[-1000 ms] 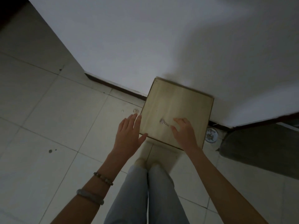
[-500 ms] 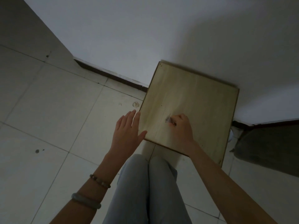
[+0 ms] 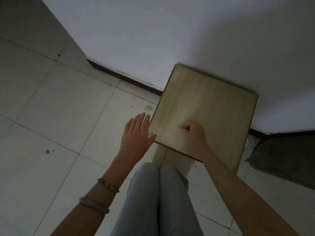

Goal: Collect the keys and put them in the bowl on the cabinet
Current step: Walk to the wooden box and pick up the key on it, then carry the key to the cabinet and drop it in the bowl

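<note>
A small metal key (image 3: 180, 126) lies on the light wooden top of a low cabinet (image 3: 213, 108) that stands against the white wall. My right hand (image 3: 194, 135) rests on the cabinet top with its fingers curled around the key, which is mostly hidden by them. My left hand (image 3: 138, 135) is flat, fingers together and thumb out, beside the cabinet's left edge with the thumb touching the front corner. No bowl is in view.
Pale floor tiles (image 3: 59, 116) spread to the left and below. A dark skirting (image 3: 126, 79) runs along the wall. A dark grey soft object (image 3: 286, 157) sits on the floor to the right of the cabinet. My legs in light trousers (image 3: 158, 201) are at the bottom.
My right hand reached forward over the key and its fingers closed on it. The view moved closer to the cabinet. My left hand stayed at the cabinet's left edge.
</note>
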